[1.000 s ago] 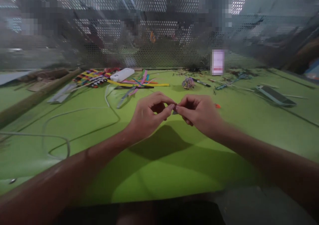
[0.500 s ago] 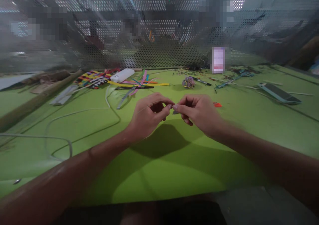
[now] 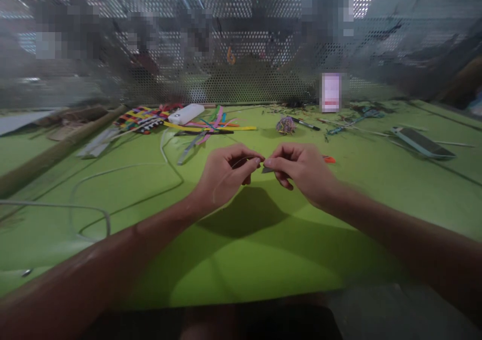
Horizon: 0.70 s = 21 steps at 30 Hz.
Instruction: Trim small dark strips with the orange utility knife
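Note:
Above the green table, my left hand (image 3: 231, 172) pinches a thin pale strand (image 3: 215, 187) between thumb and index finger; the strand curves back across the hand. My right hand (image 3: 301, 166) is closed in a pinch at nearly the same height, its fingertips almost meeting those of the left. From under its thumb pokes a small flat grey piece (image 3: 267, 170) with a pointed end; whether it is a blade I cannot tell. Just beyond the right hand lies a small orange-red piece (image 3: 329, 159).
Coloured flat strips (image 3: 211, 127) and a white device (image 3: 187, 114) with a cable lie behind my left hand. Further back are a ball of coloured strands (image 3: 285, 125) and a pen (image 3: 303, 123). A phone-like slab (image 3: 422, 141) rests at right, a wooden pole (image 3: 64, 151) at left. A perforated metal screen (image 3: 241, 84) closes the back.
The fingertips have drawn slightly apart, and the pale strand now lies differently over my left hand. A little more of the grey piece shows. The view has shifted very slightly.

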{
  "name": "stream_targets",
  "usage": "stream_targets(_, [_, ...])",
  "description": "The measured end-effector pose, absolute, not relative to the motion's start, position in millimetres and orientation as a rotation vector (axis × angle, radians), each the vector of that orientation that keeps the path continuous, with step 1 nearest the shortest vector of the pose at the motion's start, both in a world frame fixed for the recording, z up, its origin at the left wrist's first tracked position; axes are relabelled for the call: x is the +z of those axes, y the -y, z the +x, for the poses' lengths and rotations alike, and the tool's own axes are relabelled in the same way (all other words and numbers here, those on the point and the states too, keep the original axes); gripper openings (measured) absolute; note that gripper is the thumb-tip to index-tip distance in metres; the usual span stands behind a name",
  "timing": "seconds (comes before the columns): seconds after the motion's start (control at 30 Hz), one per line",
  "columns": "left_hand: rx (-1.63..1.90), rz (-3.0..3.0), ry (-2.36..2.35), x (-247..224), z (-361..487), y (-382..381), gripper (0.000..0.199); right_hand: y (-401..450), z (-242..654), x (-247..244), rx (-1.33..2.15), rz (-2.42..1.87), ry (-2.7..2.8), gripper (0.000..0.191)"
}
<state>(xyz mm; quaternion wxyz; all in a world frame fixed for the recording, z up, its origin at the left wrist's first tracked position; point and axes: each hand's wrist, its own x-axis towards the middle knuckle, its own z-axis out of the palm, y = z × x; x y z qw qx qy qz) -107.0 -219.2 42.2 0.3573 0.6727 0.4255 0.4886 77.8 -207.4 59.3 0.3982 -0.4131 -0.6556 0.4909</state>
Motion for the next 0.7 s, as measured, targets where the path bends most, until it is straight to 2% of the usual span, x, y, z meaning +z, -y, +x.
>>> stream_targets(0.3, [1.239, 1.576, -1.200, 40.7, -108.4, 214.0, 0.010, 206.9, 78.4, 60.4, 1.277, -1.024, 1.626, 0.018])
stream_targets(0.7, [1.398, 1.431, -1.279, 28.0, -126.6, 183.9, 0.010, 201.0, 83.0, 60.8, 1.338, -1.009, 1.579, 0.012])
